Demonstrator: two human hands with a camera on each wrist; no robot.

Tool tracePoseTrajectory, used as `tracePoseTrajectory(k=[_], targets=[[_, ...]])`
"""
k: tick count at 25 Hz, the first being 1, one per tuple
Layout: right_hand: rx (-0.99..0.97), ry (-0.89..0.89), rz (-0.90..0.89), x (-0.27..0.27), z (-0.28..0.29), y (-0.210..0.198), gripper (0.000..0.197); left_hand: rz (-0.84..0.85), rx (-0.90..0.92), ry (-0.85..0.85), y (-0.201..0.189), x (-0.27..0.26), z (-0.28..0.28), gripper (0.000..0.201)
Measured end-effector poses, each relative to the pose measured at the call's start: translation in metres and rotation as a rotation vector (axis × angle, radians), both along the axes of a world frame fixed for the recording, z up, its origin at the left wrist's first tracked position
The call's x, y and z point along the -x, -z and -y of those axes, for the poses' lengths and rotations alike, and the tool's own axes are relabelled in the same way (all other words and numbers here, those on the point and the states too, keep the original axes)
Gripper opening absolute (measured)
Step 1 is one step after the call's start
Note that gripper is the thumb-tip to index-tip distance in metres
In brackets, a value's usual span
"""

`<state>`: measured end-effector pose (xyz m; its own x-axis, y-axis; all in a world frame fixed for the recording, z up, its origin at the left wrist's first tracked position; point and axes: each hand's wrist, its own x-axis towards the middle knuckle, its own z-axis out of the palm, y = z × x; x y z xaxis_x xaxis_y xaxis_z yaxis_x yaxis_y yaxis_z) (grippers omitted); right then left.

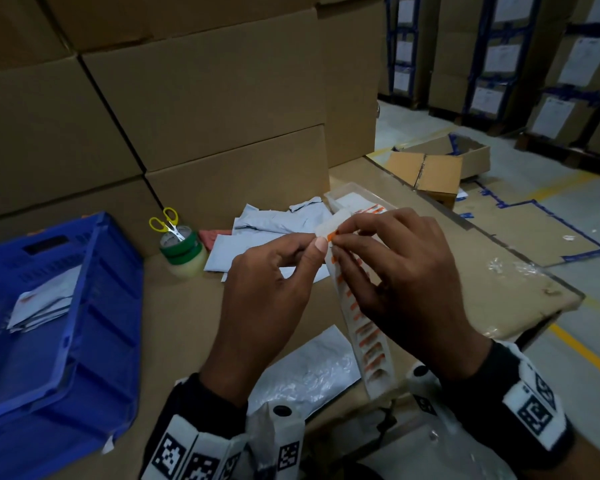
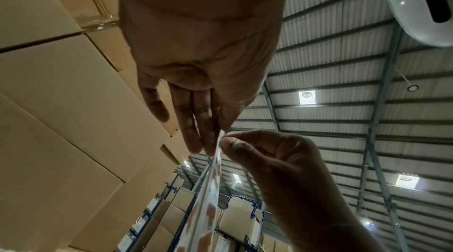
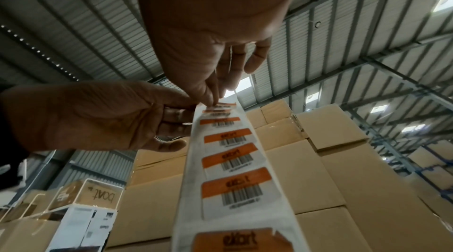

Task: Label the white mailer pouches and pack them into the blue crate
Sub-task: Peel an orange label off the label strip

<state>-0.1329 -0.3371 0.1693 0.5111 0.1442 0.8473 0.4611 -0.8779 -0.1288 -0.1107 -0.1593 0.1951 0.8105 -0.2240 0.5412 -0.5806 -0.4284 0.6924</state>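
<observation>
A long white strip of orange barcode labels (image 1: pixel 362 336) hangs between my hands above the cardboard table. My left hand (image 1: pixel 317 241) pinches the strip's top end between thumb and fingers. My right hand (image 1: pixel 338 237) pinches the corner of the topmost orange label there. The right wrist view shows the label strip (image 3: pixel 232 159) running down from both pinches. One white mailer pouch (image 1: pixel 309 372) lies flat on the table under my hands. The blue crate (image 1: pixel 94 292) stands at the left with several pouches (image 1: pixel 45 303) inside.
A pile of white pouches (image 1: pixel 274 226) lies at the back of the table beside a clear tray (image 1: pixel 359 192). Tape rolls with yellow scissors (image 1: pixel 182 247) stand near the crate. Stacked cardboard cartons (image 1: pixel 187 116) wall the far side. The table edge (image 1: pixel 499 244) drops off at right.
</observation>
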Motion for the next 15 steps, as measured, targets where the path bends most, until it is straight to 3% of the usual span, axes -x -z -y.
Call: tracePoseTrajectory(k=[5,13,15], targets=[[-0.091,0.011,-0.004,-0.0017,-0.0011,-0.0021,0.013,0.06,-0.019,0.006,-0.005,0.0014,0.0049,0.009],[-0.198,0.006,-0.049,-0.006,0.0035,-0.0025,0.018,0.248,-0.176,-0.082,-0.0066,-0.0007,0.0051,0.035],[-0.233,0.017,-0.052,-0.0072,0.0034,-0.0029,0.019,0.228,-0.134,-0.113,-0.0083,0.0008,0.0073,0.04]])
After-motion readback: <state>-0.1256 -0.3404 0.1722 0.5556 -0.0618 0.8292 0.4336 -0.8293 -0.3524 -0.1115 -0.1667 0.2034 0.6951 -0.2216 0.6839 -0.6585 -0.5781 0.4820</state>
